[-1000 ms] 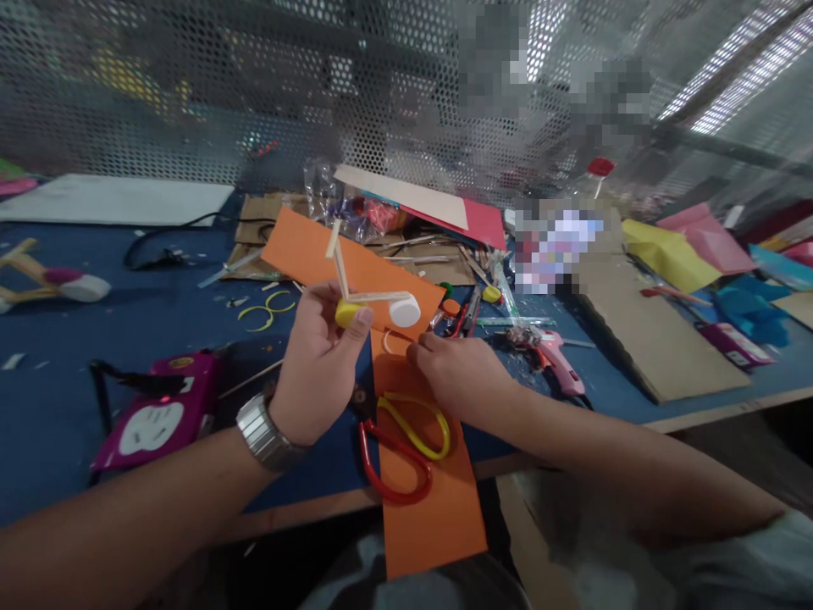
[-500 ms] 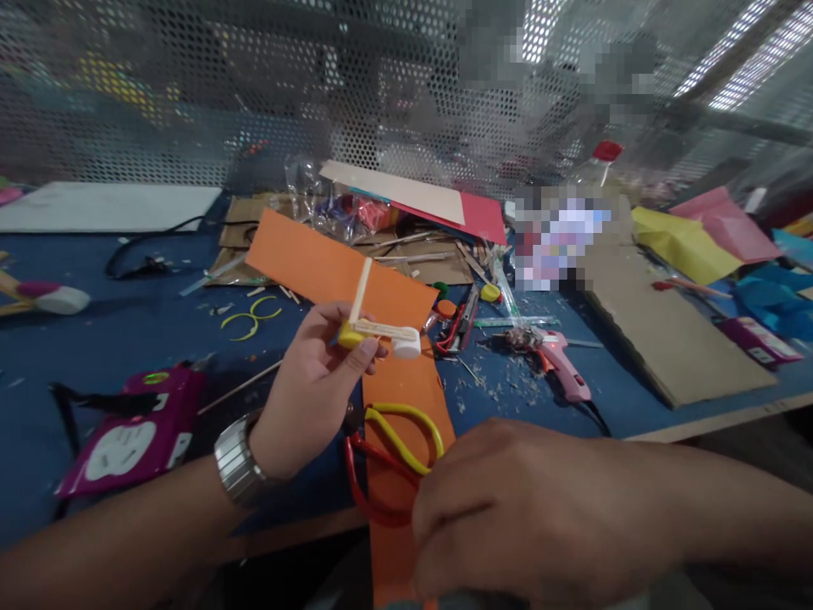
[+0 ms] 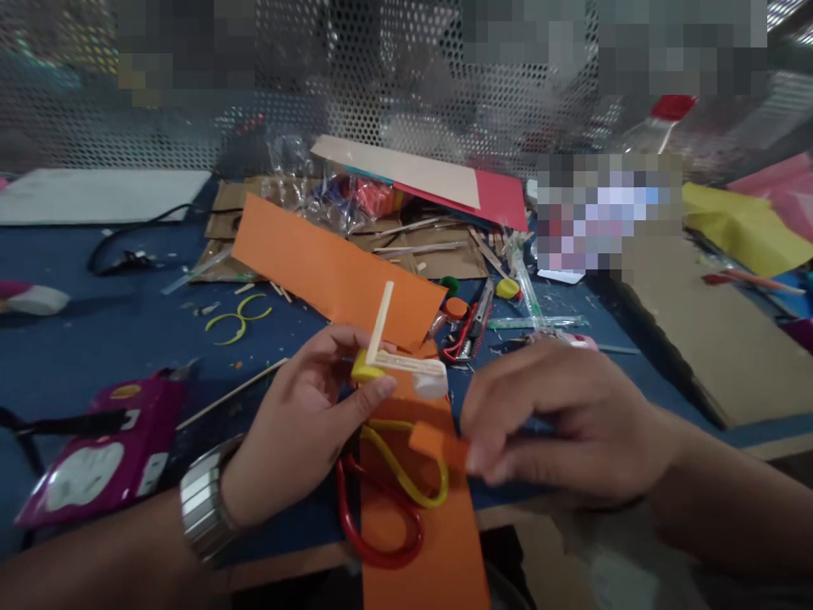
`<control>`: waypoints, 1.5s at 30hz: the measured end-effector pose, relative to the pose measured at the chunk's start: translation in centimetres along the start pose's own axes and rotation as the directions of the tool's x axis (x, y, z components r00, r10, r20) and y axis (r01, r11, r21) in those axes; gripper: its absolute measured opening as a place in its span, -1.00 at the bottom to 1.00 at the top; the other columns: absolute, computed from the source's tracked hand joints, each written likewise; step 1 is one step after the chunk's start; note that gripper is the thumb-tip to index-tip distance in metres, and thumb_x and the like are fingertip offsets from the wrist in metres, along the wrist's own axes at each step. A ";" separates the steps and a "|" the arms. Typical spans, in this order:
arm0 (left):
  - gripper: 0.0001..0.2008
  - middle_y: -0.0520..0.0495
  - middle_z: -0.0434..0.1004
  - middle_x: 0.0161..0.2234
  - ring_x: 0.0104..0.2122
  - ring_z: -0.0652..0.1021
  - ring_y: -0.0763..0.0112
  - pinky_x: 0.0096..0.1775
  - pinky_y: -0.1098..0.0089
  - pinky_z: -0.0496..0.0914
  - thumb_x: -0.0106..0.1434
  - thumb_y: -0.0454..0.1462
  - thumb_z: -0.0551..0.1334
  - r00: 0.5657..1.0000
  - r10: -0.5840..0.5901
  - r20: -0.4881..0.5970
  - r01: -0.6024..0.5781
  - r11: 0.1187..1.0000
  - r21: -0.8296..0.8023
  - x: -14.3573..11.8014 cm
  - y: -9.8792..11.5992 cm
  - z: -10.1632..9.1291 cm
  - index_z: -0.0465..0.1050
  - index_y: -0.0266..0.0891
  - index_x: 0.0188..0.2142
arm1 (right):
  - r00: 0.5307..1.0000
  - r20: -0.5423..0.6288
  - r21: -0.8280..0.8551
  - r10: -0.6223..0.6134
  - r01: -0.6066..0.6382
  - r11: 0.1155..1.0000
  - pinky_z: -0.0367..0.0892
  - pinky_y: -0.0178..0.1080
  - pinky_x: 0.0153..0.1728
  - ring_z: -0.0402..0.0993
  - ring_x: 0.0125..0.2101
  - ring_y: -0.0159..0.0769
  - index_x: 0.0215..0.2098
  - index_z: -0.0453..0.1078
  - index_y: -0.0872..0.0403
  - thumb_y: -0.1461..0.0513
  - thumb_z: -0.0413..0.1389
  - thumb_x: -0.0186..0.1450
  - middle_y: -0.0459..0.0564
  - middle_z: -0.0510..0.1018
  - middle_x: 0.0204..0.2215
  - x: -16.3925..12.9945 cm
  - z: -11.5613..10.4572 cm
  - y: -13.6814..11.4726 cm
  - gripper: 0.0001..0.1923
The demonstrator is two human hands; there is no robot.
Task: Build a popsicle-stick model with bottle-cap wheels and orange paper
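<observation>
My left hand (image 3: pixel 298 419) grips a small model of wooden sticks (image 3: pixel 389 339) joined to a yellow bottle cap (image 3: pixel 363 369) and a white cap (image 3: pixel 432 386). It hovers above a long orange paper strip (image 3: pixel 330 271) that runs off the table's front edge. My right hand (image 3: pixel 565 419) pinches a small orange paper piece (image 3: pixel 438 442) just below and right of the model. Scissors with red and yellow handles (image 3: pixel 387 500) lie on the orange strip under both hands.
A magenta device (image 3: pixel 102 457) lies at the front left. A red utility knife (image 3: pixel 473 326), sticks, cardboard (image 3: pixel 686 330) and coloured paper (image 3: pixel 743 224) clutter the blue table (image 3: pixel 114 330). A perforated metal screen (image 3: pixel 356 85) stands behind.
My right hand left the orange strip, came toward me, then rose again holding a small orange piece near the model. My left hand lowered and turned the model slightly.
</observation>
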State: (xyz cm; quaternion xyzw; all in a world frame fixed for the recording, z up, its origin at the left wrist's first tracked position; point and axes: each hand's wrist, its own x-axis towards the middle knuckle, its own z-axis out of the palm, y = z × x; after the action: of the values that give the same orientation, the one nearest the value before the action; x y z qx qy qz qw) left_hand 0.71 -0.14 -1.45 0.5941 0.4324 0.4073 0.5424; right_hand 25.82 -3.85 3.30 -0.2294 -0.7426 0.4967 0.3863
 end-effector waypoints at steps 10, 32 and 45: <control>-0.80 0.06 0.71 -0.19 -0.15 0.71 0.37 -0.07 0.42 0.64 0.27 -0.27 0.51 0.993 -0.003 0.114 -0.001 0.999 0.034 -0.1 0.2 -0.3 0.59 -0.08 -0.15 | 0.849 -0.475 -0.001 0.229 -0.261 0.965 0.43 -0.44 -0.50 0.56 -0.44 -0.43 -0.20 0.72 -0.06 0.26 0.41 0.37 -0.10 0.72 -0.37 -1.0 -1.3 1.3 -0.93; -0.61 -0.17 0.77 -0.03 -0.07 0.76 0.17 -0.06 0.30 0.70 0.34 -0.09 0.47 0.968 -0.110 0.223 0.098 0.993 0.065 -1.0 0.1 -0.2 0.61 -0.23 0.05 | 0.928 -0.306 -0.507 -0.211 0.029 0.862 0.66 -0.17 -0.14 0.73 -0.21 -0.20 -0.15 0.69 -0.06 0.39 0.39 0.33 -0.03 0.77 -0.23 -0.4 -1.7 2.5 -0.78; -0.76 0.01 0.76 -0.08 -0.09 0.73 0.28 -0.01 0.34 0.62 0.33 -0.23 0.49 0.943 0.016 0.331 -0.011 1.000 -0.016 -1.2 0.1 -0.4 0.63 -0.04 -0.02 | 0.974 -0.154 -0.381 -0.167 0.098 0.919 0.76 -0.19 -0.20 0.82 -0.21 -0.16 -0.14 0.68 -0.07 0.41 0.39 0.32 -0.01 0.83 -0.19 -0.9 -1.1 2.3 -0.75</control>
State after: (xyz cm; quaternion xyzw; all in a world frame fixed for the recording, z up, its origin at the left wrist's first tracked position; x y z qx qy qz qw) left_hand -0.02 -1.13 -1.35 0.6531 0.3282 0.3084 0.6089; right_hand 27.11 -3.01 1.11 -0.2921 -0.7980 0.2967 0.4357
